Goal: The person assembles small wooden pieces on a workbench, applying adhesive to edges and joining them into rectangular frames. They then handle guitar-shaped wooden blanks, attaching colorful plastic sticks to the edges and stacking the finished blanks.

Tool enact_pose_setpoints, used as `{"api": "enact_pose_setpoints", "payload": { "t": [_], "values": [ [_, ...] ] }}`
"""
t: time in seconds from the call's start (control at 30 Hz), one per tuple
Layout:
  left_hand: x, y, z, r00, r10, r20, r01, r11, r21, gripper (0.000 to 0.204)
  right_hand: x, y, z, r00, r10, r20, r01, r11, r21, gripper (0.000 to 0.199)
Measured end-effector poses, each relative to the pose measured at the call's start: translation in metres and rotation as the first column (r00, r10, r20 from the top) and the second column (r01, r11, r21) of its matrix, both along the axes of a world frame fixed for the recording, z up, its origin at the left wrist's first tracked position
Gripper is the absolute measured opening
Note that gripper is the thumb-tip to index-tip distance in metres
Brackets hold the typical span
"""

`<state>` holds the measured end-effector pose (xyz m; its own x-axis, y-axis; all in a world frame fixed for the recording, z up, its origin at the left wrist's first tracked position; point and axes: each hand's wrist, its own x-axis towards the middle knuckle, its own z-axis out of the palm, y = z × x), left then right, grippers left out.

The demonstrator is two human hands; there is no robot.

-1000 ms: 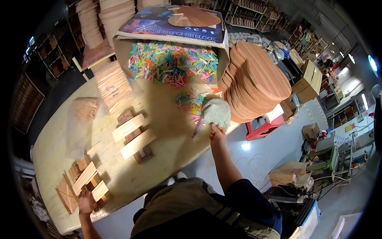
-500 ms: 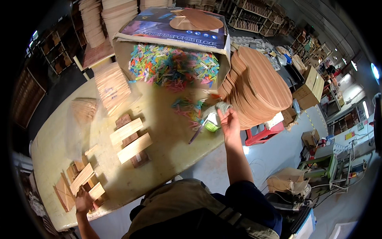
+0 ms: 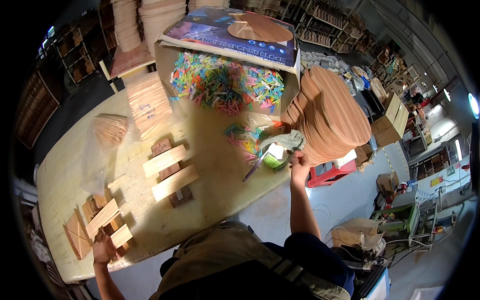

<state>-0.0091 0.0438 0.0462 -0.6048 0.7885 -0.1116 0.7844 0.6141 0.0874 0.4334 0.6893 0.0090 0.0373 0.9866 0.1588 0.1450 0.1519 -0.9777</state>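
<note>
At the table's near left, my left hand (image 3: 103,249) is closed at the lower end of a brown wooden block (image 3: 118,223); its fingertips are partly hidden. Two pale wood strips (image 3: 103,218) lie across that block. A similar brown block (image 3: 180,197) with two pale strips (image 3: 175,182) rests to the right. My right hand (image 3: 300,168), fingers curled together, is by the table's right edge, beside a grey-green cloth (image 3: 292,139). What its fingers hold, if anything, is too small to make out. The cloth drapes around a white-and-green container (image 3: 274,156); a purple pen-like stick (image 3: 251,171) leans against it.
A cardboard box (image 3: 165,70) on its side holds many coloured clothespins (image 3: 210,80); more pegs (image 3: 245,135) lie before it. Guitar-shaped wood sheets (image 3: 340,110) are stacked at the right. Bundled strips (image 3: 147,105) lie left, and a red stool (image 3: 330,175) stands below the stack.
My right hand has drawn slightly nearer to me, off the top of the cloth, uncovering more of the cloth and container. My left hand stays at the block. The whole view has shifted slightly.
</note>
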Motion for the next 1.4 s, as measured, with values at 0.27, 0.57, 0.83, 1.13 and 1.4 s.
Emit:
{"api": "enact_pose_setpoints", "payload": {
  "t": [0.27,0.57,0.83,1.13,1.4],
  "values": [
    [0.017,0.035,0.065,1.0,0.008,0.028,-0.012,0.989,0.147,0.042,-0.067,-0.054,-0.032,0.993,-0.115,0.023,0.113,0.992,0.059,0.05],
    [0.073,0.199,0.032,0.522,-0.25,0.816,-0.488,0.697,0.526,0.074,-0.106,-0.08,-0.069,0.994,-0.001,-0.105,-0.045,0.902,-0.43,0.048],
    [0.164,0.345,-0.01,-0.154,-0.403,0.902,-0.538,0.8,0.266,0.044,0.005,-0.073,-0.009,0.808,0.006,0.59,-0.069,0.994,0.086,0.021],
    [0.211,0.423,-0.063,-0.727,-0.291,0.622,-0.303,0.949,0.089,0.043,0.02,-0.055,0.074,0.325,0.036,0.945,-0.186,0.982,0.026,0.013],
    [0.229,0.447,-0.045,-0.669,-0.277,0.69,-0.345,0.938,0.042,0.043,0.019,-0.027,0.072,0.428,0.101,0.898,-0.267,0.963,0.019,0.017]
  ]
}}
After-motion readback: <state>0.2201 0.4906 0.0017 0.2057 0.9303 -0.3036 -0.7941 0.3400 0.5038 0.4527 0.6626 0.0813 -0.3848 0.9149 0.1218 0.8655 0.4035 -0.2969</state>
